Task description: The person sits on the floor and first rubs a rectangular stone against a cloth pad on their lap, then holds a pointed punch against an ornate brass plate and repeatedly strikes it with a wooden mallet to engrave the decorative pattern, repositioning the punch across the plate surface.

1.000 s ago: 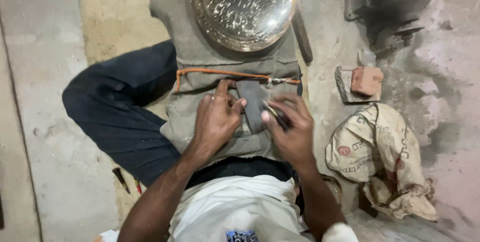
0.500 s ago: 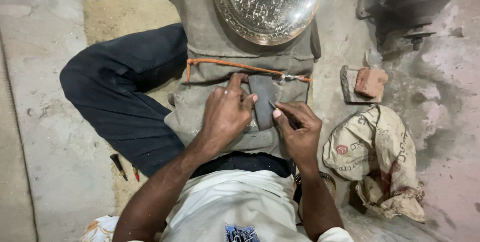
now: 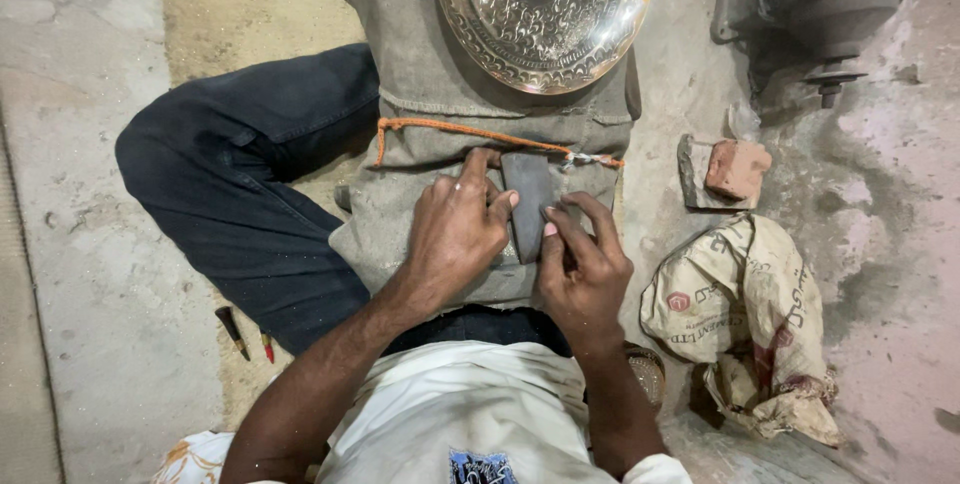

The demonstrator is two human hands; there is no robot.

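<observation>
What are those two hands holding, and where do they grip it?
The left hand steadies a dark flat stone by its left edge; the right hand pinches something small against it, too hidden to identify.

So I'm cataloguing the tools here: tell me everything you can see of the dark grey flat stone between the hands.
The dark grey flat stone is a narrow, oblong slab with a matte, smooth-looking face, lying lengthwise on the grey cloth apron over the person's lap, just below the orange cord. The left hand steadies its left edge with thumb and fingertips; the right hand rests fingertips against its right edge. Its lower end is hidden by the hands.
</observation>
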